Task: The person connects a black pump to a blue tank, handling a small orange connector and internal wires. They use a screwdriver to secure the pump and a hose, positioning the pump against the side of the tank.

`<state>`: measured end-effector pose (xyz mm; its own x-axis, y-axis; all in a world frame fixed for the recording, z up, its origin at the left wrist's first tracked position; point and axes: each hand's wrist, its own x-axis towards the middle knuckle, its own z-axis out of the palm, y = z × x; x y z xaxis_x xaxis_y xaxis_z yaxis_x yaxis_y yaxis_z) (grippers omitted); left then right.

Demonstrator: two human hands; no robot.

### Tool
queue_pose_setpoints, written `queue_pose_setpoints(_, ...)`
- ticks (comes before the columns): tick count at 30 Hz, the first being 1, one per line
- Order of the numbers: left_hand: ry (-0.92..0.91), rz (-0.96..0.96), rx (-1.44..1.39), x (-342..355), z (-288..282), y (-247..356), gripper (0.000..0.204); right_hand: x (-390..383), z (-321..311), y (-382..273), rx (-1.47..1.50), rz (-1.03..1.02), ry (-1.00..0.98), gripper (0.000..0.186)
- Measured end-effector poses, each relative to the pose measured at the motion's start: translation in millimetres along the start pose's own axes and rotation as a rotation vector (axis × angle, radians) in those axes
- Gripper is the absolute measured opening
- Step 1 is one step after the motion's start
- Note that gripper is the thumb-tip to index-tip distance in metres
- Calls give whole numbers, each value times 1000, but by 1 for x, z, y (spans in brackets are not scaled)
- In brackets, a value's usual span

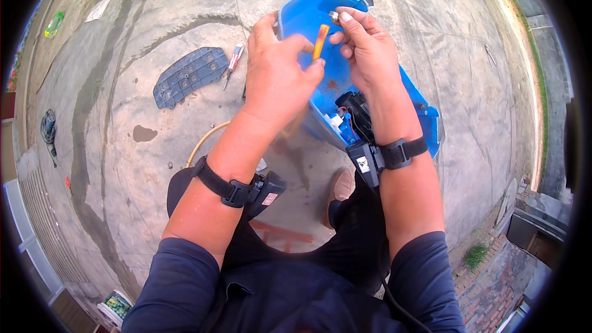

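My left hand (277,71) is closed on a yellow hose (320,42), whose cut end points up over a blue plastic housing (324,3). To the right of that end, my right hand (370,46) pinches a small metal fitting (334,16), apart from the hose. The housing has rusty stains inside. Black parts (351,105) with wires and a white connector sit low in it, partly hidden by my right forearm. More of the hose (203,137) curves out under my left forearm to the ground.
On the concrete ground (154,12) lie a dark ribbed plate (190,77), a screwdriver (233,63), a dark power tool (49,129), a green item (54,23) and a red item (68,183). My shoe (339,196) is below the housing. A brick strip (478,290) runs at lower right.
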<state>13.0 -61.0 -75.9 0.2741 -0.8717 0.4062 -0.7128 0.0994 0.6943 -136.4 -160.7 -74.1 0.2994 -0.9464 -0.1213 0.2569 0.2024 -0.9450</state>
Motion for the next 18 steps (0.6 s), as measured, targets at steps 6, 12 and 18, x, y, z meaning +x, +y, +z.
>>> queue_pose_setpoints(6,-2,-2,19,-2,-1,-3,25,0,-5,-1,93,55,37,25)
queue_pose_setpoints(12,-2,-7,1,-2,0,-1,24,3,-14,4,-102,-20,-44,37)
queue_pose_setpoints(18,6,5,13,-1,1,-4,24,-3,-1,-2,-348,-122,-47,39)
